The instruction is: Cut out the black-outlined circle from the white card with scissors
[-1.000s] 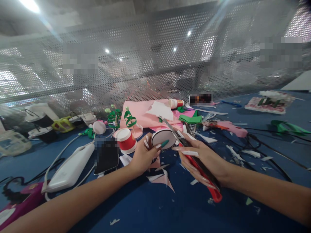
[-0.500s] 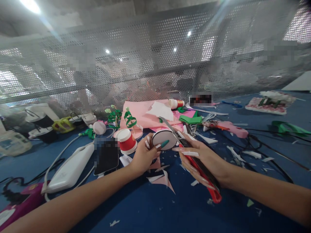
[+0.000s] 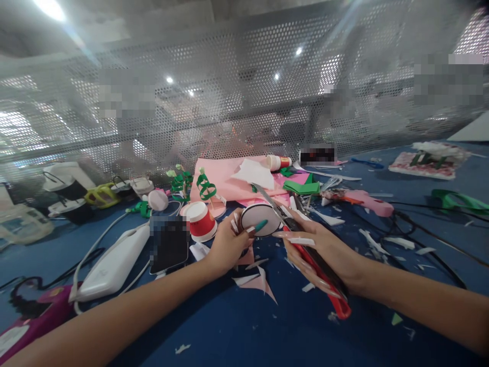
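Pinched in my left hand (image 3: 227, 243) is a round white disc (image 3: 254, 214) with a dark edge, tilted towards me. One fingernail on this hand is teal and lies across the disc's face. My right hand (image 3: 324, 250) is closed around a red and black utility knife (image 3: 314, 262), its long metal blade out and pointing up and to the left. The blade passes by the disc's right edge; whether it touches, I cannot tell. A red and white paper cup (image 3: 202, 223) stands upside down beside my left hand. Paper scraps (image 3: 260, 283) lie below the hands.
Behind my hands are pink paper (image 3: 217, 176), stacked paper cups (image 3: 278, 163) and green paper spirals (image 3: 206, 188). A pink glue gun (image 3: 367, 201) lies right. A phone (image 3: 170, 247), white power bank (image 3: 116, 260) and cables lie left. A perforated metal panel (image 3: 229, 102) rises behind.
The whole view has shifted slightly. Both hands keep the same grip, and the disc and knife stay in nearly the same position.
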Available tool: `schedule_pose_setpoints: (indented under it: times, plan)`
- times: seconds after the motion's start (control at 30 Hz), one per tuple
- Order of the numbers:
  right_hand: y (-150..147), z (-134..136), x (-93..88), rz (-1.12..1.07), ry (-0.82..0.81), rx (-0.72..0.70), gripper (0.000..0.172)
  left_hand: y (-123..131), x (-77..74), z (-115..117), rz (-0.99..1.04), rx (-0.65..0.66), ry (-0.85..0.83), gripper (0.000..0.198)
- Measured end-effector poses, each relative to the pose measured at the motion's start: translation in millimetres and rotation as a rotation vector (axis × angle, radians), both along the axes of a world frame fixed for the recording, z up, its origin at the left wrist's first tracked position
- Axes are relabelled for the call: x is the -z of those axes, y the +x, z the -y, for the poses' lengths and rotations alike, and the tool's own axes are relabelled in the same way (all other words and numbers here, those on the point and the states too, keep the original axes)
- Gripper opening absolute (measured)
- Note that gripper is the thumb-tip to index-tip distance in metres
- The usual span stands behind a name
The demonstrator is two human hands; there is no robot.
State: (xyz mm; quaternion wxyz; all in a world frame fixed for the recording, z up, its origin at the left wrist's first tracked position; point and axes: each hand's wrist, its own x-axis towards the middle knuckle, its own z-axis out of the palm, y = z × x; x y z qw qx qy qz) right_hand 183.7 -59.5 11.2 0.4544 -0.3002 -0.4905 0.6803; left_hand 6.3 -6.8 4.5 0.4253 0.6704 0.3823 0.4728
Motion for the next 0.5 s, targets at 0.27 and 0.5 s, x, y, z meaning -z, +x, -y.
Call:
schedule_pose_setpoints:
  times: [0.27,0.5]
  plan:
    - [0.2,-2.8,3.2,0.023,-0.032,-0.013,0.022,-1.4,6.9,-5.1,0.019,0.017,0.018,0.014]
    - [0.7,-4.3,8.9,-0.008,-0.021,-0.024,0.033,-4.6,10.3,-7.0,0.052,-0.001,0.007,0.015]
